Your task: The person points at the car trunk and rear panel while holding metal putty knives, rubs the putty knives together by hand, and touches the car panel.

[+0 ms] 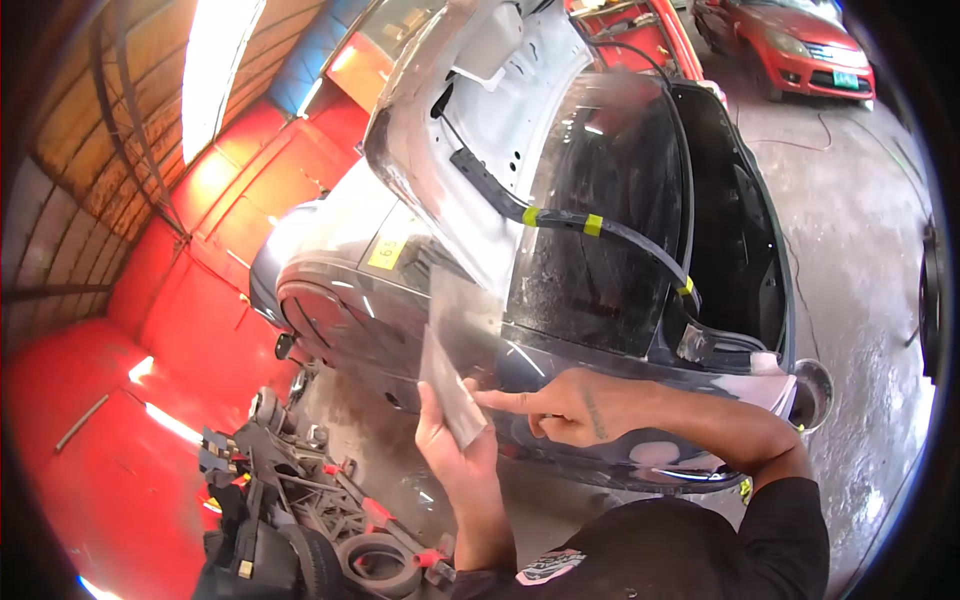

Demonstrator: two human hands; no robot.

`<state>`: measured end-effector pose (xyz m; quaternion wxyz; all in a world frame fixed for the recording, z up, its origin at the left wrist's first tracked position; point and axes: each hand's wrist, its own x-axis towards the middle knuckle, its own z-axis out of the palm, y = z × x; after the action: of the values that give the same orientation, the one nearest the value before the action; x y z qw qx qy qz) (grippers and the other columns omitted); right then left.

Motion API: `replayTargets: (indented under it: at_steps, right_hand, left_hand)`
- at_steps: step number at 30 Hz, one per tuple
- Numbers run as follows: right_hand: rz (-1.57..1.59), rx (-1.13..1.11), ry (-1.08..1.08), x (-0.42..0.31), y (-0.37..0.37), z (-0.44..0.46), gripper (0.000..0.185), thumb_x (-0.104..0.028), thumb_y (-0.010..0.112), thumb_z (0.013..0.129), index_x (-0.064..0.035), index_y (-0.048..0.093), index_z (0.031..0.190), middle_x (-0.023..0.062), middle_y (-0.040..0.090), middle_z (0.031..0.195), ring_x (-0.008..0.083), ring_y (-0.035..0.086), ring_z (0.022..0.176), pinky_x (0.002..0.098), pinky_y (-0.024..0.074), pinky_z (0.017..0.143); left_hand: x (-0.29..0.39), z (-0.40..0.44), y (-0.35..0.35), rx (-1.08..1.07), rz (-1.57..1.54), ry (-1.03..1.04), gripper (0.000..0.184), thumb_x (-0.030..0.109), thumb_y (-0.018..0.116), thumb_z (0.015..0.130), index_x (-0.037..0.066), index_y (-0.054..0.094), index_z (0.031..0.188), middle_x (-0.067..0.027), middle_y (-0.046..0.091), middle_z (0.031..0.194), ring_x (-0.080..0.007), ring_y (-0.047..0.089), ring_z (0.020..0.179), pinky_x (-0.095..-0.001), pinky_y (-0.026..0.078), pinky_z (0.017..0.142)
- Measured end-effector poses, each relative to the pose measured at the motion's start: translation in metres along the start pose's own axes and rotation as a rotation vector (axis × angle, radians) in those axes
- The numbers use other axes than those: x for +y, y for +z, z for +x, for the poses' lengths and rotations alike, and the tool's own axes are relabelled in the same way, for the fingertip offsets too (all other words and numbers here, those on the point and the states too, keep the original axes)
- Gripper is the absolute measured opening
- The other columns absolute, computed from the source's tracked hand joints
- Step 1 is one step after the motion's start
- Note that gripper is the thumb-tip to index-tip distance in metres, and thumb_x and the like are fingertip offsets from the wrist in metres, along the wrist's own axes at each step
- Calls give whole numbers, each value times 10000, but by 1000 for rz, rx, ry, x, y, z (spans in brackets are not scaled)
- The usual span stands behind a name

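My left hand (455,440) holds the lower end of a thin, flat grey sheet (447,385) that looks like sandpaper, though its exact kind is unclear. The sheet stands tilted in front of the dark car's side. From the right reaches my right hand (580,408), its index finger stretched out to the sheet's edge and the other fingers curled. Whether that fingertip touches the sheet is hard to make out. Behind both hands is the dark car (400,310), with sanded, dull patches on its panels. Its white-inside lid or door (500,130) is raised.
A dark trim strip (560,218) with yellow tape crosses the rear glass (600,140). Car parts and a tyre (380,563) lie on the floor at lower left, near a red wall (190,290). A red car (800,45) stands at upper right, with thin cables on the floor.
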<state>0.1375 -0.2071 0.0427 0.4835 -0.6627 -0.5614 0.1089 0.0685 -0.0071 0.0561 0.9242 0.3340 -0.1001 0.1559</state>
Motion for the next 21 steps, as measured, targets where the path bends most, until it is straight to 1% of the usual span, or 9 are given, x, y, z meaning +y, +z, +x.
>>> replayTargets:
  at_steps: [1, 4, 8, 9, 11, 12, 13, 17, 21]
  right_hand:
    - [-12, 10, 17, -4, -3, -2, 913, -3, 495, 811, -134, 165, 1652, 86, 681, 763, 225, 649, 658, 336, 528, 708]
    - [101, 123, -66, -9, -9, -2, 901, 1, 475, 819, -145, 167, 1653, 84, 694, 765, 206, 648, 653, 323, 528, 705]
    - [44, 88, -81, -15, -4, 8, 879, 1, 457, 841, -166, 171, 1655, 88, 684, 743, 208, 633, 611, 319, 527, 682]
    - [6, 94, -72, -13, 2, 8, 876, -2, 463, 841, -170, 182, 1653, 93, 679, 738, 213, 629, 603, 321, 526, 674]
    - [-173, 43, -11, -17, -4, 6, 865, -18, 499, 840, -190, 234, 1644, 126, 675, 751, 248, 633, 575, 350, 528, 621]
    - [-241, 141, -55, -13, -8, 8, 857, -27, 516, 840, -181, 248, 1639, 129, 669, 748, 260, 636, 571, 366, 526, 603]
    - [-303, 239, -99, -4, -8, 11, 850, -36, 532, 840, -172, 263, 1634, 132, 663, 745, 272, 639, 567, 382, 525, 586]
    - [-663, 820, -251, 19, -46, 45, 827, -87, 607, 860, -112, 272, 1616, 131, 627, 751, 328, 624, 545, 435, 517, 526]
    - [-1038, 910, -42, 29, -115, 97, 877, -81, 596, 892, -212, 169, 1647, 145, 624, 777, 315, 619, 526, 430, 494, 478]
  left_hand:
    - [3, -1, 10, -30, -31, -3, 376, 310, 522, 1080, -11, 580, 1267, -117, 680, 983, -167, 664, 842, -261, 561, 635]
    - [9, -1, 4, -58, -7, -5, 383, 318, 521, 1080, -9, 580, 1270, -112, 685, 979, -163, 669, 865, -254, 561, 643]
    - [-10, -4, 32, 268, 123, 98, 368, 316, 514, 1083, 2, 602, 1252, -105, 694, 1009, -160, 683, 902, -258, 571, 677]
    - [-3, -5, 14, 229, 185, 76, 361, 321, 518, 1082, 1, 614, 1220, -100, 695, 1009, -163, 680, 911, -276, 570, 710]
    - [8, -4, 0, 112, 208, 100, 427, 294, 512, 1089, -6, 520, 1393, -68, 651, 1088, -138, 623, 903, -260, 531, 734]
    - [13, -4, -2, 55, 222, 111, 485, 281, 509, 1093, -9, 473, 1479, -52, 629, 1127, -125, 594, 898, -252, 512, 746]
    - [15, -4, 10, 152, 233, 175, 462, 241, 493, 1101, -15, 467, 1484, -33, 572, 984, -103, 513, 810, -205, 459, 684]
    - [28, -1, -29, 139, 453, 335, 351, 223, 458, 1106, -24, 564, 1331, -44, 570, 969, -65, 492, 815, -157, 422, 670]
    - [31, -14, -27, 359, 454, 279, 316, 247, 467, 1104, -13, 601, 1222, -60, 620, 997, -91, 575, 860, -195, 481, 724]
